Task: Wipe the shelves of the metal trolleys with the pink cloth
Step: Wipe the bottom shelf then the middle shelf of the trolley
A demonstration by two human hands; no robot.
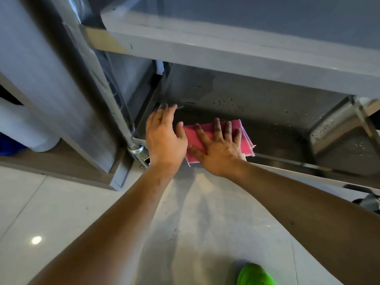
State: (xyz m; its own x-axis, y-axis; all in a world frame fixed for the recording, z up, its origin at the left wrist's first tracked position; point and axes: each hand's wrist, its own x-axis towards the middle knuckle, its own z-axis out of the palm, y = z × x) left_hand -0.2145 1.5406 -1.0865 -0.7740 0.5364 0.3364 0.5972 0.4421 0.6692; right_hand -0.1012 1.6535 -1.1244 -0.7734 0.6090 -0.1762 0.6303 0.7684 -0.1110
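Note:
The folded pink cloth (pixel 244 138) lies on the bottom shelf (pixel 273 128) of a metal trolley, near its front left corner. My right hand (pixel 218 149) presses flat on the cloth with fingers spread. Just left of it, my left hand (pixel 164 134) rests with straight fingers on the shelf's left corner, its thumb touching the cloth's edge. Water drops speckle the shelf behind and to the right of the cloth. The shelf above (pixel 236 44) overhangs the far part of the bottom shelf.
A trolley caster (pixel 136 150) sits under the left corner post (pixel 98 83). Another steel unit (pixel 41 79) stands at the left with a white roll (pixel 22 126) inside. Pale floor tiles (pixel 61 212) spread below. A green shoe (pixel 255 274) shows at the bottom.

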